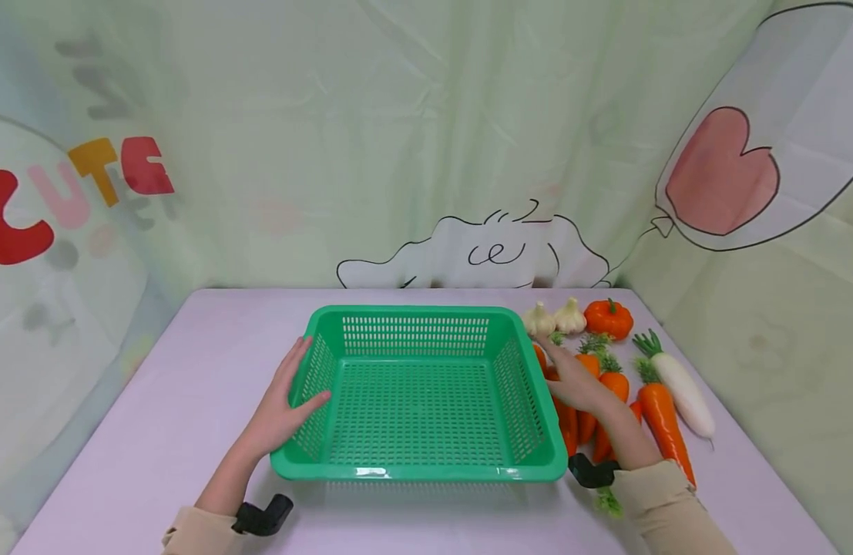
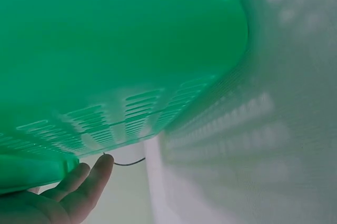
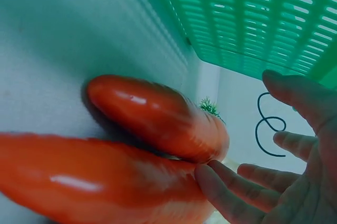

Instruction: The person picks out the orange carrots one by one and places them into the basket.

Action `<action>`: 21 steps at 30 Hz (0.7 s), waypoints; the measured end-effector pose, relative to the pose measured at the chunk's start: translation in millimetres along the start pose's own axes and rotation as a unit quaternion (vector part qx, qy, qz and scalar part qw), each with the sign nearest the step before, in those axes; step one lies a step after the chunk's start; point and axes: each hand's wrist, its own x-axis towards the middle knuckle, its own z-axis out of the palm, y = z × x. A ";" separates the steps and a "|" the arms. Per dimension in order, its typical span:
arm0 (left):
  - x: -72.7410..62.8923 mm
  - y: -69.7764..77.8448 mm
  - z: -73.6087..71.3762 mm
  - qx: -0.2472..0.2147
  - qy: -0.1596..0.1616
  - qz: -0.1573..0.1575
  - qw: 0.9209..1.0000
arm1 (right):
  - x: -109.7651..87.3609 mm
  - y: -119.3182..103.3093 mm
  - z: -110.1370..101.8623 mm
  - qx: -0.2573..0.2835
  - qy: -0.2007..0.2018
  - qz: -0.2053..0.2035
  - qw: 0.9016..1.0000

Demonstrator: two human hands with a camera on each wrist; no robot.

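Observation:
A green plastic basket with slotted walls stands at the middle of the table, and nothing lies in it. My left hand is at its left side, with the fingers straight along the outside and the thumb reaching over the rim. In the left wrist view, fingertips show beside the basket's slotted wall. To the right of the basket, my right hand is spread with nothing in its grasp. Two orange carrots lie close below its fingers in the right wrist view; I cannot tell whether they touch.
More carrots lie on the table's right side, beside a white radish. Behind them are two garlic bulbs and an orange bell pepper. A printed curtain stands behind the pale table.

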 end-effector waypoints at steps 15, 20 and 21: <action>-1.9 3.9 -0.6 -0.021 -0.011 -0.027 0.999 | 8.9 -5.6 -0.5 -0.024 -0.005 -0.019 1.000; -2.9 3.7 -1.1 -0.036 -0.014 -0.029 0.999 | 13.3 -3.8 3.5 -0.021 -0.013 -0.046 0.999; -2.9 3.5 -0.9 -0.039 -0.014 -0.027 0.999 | 14.2 -2.7 4.9 -0.015 -0.018 -0.055 0.998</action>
